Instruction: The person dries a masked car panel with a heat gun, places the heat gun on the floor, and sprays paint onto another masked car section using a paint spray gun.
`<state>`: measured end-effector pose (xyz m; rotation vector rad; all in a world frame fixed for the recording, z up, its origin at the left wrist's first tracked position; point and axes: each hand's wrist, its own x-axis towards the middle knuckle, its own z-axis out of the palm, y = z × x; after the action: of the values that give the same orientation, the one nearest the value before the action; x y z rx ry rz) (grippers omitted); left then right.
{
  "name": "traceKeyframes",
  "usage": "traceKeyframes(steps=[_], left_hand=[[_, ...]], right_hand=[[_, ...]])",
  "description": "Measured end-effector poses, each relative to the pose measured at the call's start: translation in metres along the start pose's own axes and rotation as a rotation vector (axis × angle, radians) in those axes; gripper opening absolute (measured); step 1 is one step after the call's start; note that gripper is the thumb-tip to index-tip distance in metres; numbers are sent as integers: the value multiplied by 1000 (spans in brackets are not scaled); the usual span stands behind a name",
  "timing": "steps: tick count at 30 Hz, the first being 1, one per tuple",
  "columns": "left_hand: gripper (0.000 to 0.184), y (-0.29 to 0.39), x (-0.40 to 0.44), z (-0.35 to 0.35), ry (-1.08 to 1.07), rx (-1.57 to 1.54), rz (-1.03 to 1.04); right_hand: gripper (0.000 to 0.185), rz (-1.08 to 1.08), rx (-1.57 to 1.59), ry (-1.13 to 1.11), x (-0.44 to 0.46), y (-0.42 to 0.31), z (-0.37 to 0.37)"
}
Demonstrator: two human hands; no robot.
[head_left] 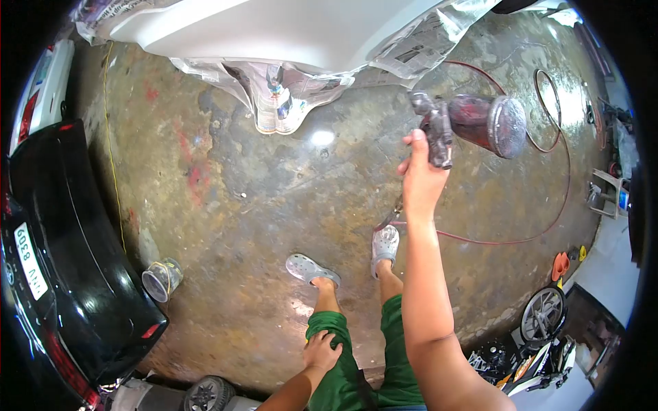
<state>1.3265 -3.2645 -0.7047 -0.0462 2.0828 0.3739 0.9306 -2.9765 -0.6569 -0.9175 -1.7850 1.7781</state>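
Observation:
My right hand [419, 171] is wrapped round the handle of a paint spray gun [437, 130], held out in front of me to the right. Its large cup [485, 125] is smeared dark red and points to the right. A red air hose [480, 241] trails across the floor behind my wrist. Beyond the gun stands a pale grey-white car body panel [260, 34], its edges masked with newspaper [411, 53] and plastic sheet. Lower down, my left hand [323, 351] rests on the left leg of my green shorts [332, 325], fingers apart, holding nothing.
A black car [75, 260] stands along the left side, with a clear bucket [163, 279] beside it. The hose coils [548, 109] on the concrete floor at the right. Motorcycle parts [541, 315] and orange slippers [561, 266] lie at the lower right.

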Motion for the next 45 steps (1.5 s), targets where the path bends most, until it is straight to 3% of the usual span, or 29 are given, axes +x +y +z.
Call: traceKeyframes(steps=[4,9,12,13,20,26,28,32,35,39,42,45], left_hand=[[48,3,3,-3,7,15,25],[48,4,5,-2,5,20,28],[47,6,5,-4,23,28,35],[45,7,4,-3,46,35,42],[48,9,4,-6,15,28,22],[52,6,-1,-4,-19,30,-5],[54,-1,-4,-2,-17,21,-48],[62,-36,-13,-2,11,17,-105],[91,-59,-26,-16,-166,-144,-229],[115,-96,-57,-21,-244,-298,-241],[120,-128,-81,-30,-285,-430,-196],[111,-165,-101,-35,-325,-654,-197]], right_hand=[[29,70,2,-218,-31,-18,11],[37,10,-87,-445,-46,-33,8],[36,5,-15,-350,-31,-34,1],[33,112,72,-304,-27,-42,-2],[31,-36,23,30,20,-48,-31],[33,51,-27,-21,-10,-70,-16],[34,-100,-57,-128,-26,-58,-7],[38,2,-185,-374,-73,-89,6],[40,11,-237,-442,-90,-106,11],[40,3,-250,-286,-98,-114,12],[37,18,-170,-62,-102,-124,10],[32,8,-40,122,-106,-127,11]])
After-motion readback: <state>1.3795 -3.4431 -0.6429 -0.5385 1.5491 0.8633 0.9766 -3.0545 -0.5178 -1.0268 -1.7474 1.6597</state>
